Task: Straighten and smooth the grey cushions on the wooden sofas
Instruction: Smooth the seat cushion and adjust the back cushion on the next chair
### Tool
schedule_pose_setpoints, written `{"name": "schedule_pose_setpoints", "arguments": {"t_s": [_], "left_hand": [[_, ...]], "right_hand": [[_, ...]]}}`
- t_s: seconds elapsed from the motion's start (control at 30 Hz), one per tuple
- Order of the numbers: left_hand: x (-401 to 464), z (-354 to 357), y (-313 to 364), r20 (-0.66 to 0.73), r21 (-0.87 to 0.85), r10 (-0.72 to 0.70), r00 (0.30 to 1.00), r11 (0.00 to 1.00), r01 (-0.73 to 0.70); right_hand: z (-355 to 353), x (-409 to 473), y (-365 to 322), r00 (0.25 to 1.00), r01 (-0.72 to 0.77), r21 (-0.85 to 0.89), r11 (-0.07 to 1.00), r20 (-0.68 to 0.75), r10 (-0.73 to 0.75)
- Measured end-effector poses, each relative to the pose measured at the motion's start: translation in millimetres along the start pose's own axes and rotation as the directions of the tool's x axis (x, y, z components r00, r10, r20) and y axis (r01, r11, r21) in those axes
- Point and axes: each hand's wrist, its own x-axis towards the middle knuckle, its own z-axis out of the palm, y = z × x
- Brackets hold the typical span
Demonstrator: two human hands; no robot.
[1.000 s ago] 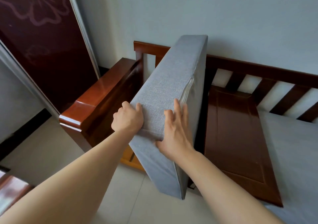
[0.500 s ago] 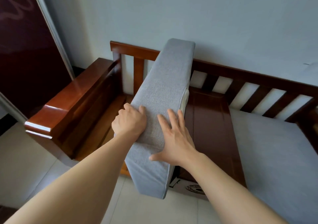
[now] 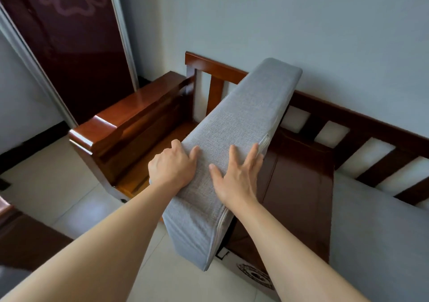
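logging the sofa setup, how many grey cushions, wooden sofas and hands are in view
grey cushions: 2, one on edge, one lying flat
wooden sofas: 1
hands: 2, left hand, right hand, both on the cushion on edge
total: 5

Upended cushion [image 3: 234,143] stands on sofa [image 3: 130,125], second cushion [image 3: 380,227] right.

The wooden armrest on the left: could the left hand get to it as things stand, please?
Probably yes. The left hand grips the upended grey cushion, and only open space over the bare seat boards separates it from the wooden armrest; it must let go first.
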Motion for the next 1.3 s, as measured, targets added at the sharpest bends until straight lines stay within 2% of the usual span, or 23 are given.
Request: {"name": "schedule_pose_setpoints", "arguments": {"t_s": [0.17, 0.53, 0.87, 1.13, 1.23, 1.3], "left_hand": [[-24.2, 5.3, 7.7, -0.041, 0.027, -0.072, 0.997, 0.997, 0.073], [-77.4, 8.3, -3.7, -0.106, -0.079, -0.314, 0.943, 0.948, 0.307], [-126.0, 8.5, -15.0, -0.095, -0.208, -0.524, 0.846, 0.842, 0.498], [-139.7, 4.9, 0.3, -0.13, -0.247, -0.693, 0.709, 0.716, 0.654], [-138.5, 4.4, 10.5, -0.136, -0.229, -0.696, 0.705, 0.715, 0.661], [-137.9, 4.5, 15.6, -0.139, -0.201, -0.681, 0.719, 0.73, 0.653]], "right_hand": [[1.0, -10.2, 15.7, 0.997, 0.072, -0.107, 0.992, -0.001, -0.073], [-3.6, -31.3, 23.9, 0.952, 0.295, -0.088, 0.951, 0.116, -0.285], [0.4, -26.3, 28.0, 0.823, 0.533, 0.026, 0.846, 0.219, -0.525], [-4.2, -14.3, 23.0, 0.713, 0.651, 0.048, 0.758, 0.304, -0.632], [-8.7, -14.7, 26.3, 0.731, 0.634, 0.009, 0.773, 0.321, -0.603], [-8.6, -26.7, 29.9, 0.784, 0.576, 0.001, 0.817, 0.283, -0.553]]}}
